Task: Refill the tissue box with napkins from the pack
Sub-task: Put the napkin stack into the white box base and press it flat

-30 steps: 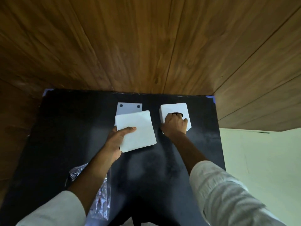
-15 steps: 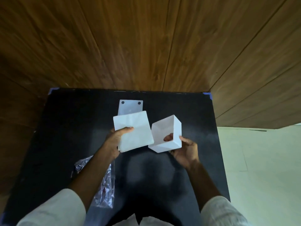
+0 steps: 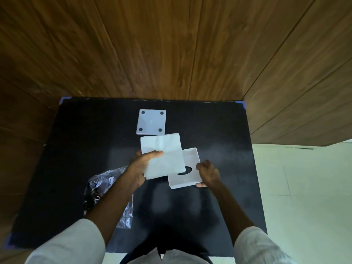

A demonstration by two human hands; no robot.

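Observation:
My left hand [image 3: 142,164] grips a square stack of white napkins [image 3: 163,156] by its left edge, thumb on top, above the black table. My right hand [image 3: 207,173] holds the white tissue box [image 3: 187,169] by its right side, lifted off the table. The box is turned so the face with the dark oval hole shows, and the napkin stack overlaps its left part. The box's flat white base plate [image 3: 151,121] with dark round feet at its corners lies on the table behind the napkins. The empty clear plastic pack [image 3: 106,189] lies crumpled under my left forearm.
The black table [image 3: 76,149] stands against a wooden panelled wall [image 3: 171,44]. Blue tape marks its corners. Pale green floor [image 3: 304,187] runs along the table's right edge.
My right hand lifted the tissue box off the table, brought it toward me and turned it over. The napkin stack in my left hand now overlaps the box.

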